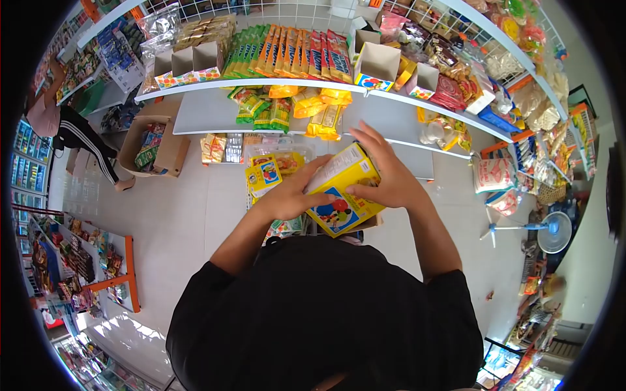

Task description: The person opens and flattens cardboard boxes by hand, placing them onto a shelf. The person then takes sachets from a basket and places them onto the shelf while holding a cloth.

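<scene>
A yellow cardboard box [352, 212] with a cartoon picture on a blue panel is tilted in front of my chest. My left hand [293, 192] grips its left side, the thumb lying over the picture. On the right side rests my right hand [391, 176], its thumb on the box and its fingers stretched along the far corner. Close beyond my left hand is a smaller yellow pack [263, 174] beside a clear plastic container [293, 156]. Part of a brown carton shows under the box; its contents are hidden.
Ahead, a grey shelf [208, 116] carries yellow and green packets [326, 120]. Above it are rows of snack packs [287, 52] and open display boxes [378, 64]. An open carton [151, 140] stands on the floor at left, near a person [85, 133]. A fan [553, 231] is at right.
</scene>
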Tool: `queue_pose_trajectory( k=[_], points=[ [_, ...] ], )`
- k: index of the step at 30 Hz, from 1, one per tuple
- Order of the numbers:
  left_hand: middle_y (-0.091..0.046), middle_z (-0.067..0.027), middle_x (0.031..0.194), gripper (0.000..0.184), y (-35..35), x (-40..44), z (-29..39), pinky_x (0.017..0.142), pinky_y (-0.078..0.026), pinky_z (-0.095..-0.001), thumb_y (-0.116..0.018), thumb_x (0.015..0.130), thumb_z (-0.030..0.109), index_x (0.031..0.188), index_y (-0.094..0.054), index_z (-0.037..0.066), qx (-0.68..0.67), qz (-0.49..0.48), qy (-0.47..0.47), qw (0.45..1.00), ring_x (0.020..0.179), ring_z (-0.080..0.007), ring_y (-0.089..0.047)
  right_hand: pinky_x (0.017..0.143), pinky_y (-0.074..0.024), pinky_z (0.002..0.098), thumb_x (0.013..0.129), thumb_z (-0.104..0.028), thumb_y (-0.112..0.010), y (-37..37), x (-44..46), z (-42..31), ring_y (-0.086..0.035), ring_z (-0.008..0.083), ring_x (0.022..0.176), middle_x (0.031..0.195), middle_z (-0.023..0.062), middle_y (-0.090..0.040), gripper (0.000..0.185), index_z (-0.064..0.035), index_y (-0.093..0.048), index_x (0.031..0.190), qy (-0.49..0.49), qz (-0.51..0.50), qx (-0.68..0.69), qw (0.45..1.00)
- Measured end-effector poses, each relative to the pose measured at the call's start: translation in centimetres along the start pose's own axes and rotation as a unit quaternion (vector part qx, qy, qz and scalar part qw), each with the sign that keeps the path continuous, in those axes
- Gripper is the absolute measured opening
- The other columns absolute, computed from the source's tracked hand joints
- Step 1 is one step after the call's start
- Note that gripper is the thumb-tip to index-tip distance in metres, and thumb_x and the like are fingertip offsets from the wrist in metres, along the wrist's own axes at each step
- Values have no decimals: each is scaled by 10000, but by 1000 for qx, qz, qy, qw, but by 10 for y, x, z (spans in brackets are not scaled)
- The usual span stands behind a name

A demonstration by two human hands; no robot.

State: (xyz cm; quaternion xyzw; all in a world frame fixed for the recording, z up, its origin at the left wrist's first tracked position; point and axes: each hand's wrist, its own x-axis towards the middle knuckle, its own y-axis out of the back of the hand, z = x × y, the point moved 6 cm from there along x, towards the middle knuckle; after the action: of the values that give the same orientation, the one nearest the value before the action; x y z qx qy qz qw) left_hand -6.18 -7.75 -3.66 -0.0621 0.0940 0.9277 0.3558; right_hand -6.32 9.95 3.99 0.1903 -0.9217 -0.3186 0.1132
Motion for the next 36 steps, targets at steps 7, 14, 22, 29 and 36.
queue_pose_trajectory(
  k=[7,14,22,29,36],
  points=[
    [-480,-188,1361,677,-4,-9,18,1042,-389,-368,-718,821,219,1411,-427,59,71,-16,-71,995,1244,-312,-495,990,-430,406,740,-203,-785,-8,5,-52,-580,266,1137,1184,63,-648,278,-115,-713,994,183,-85,-173,964],
    [-475,-211,1392,482,4,-25,34,1062,-360,-416,-707,870,210,1312,-569,76,35,112,-227,967,1264,-345,-484,835,-520,380,719,-117,-789,-4,7,-65,-674,246,900,929,43,-722,189,-70,-718,888,254,0,-137,957],
    [-528,-254,1343,379,5,-25,36,1044,-371,-429,-703,879,220,1221,-649,68,21,173,-275,945,1269,-352,-500,772,-531,359,708,-57,-782,3,11,-74,-685,235,835,867,57,-720,150,-54,-711,839,252,10,-109,961],
    [-517,-234,1368,358,0,-17,30,1082,-332,-434,-673,901,178,1232,-641,45,11,132,-271,953,1329,-334,-447,792,-516,377,734,-62,-767,3,10,-64,-681,239,831,868,63,-714,123,-58,-694,833,206,-29,-111,972],
    [-617,-193,1246,282,-6,-12,22,1050,-377,-395,-681,894,123,1159,-676,26,-140,151,-255,945,1286,-302,-494,743,-513,351,776,-41,-729,7,15,-64,-649,253,809,870,85,-661,110,-35,-665,864,146,-68,-74,984]
  ],
)
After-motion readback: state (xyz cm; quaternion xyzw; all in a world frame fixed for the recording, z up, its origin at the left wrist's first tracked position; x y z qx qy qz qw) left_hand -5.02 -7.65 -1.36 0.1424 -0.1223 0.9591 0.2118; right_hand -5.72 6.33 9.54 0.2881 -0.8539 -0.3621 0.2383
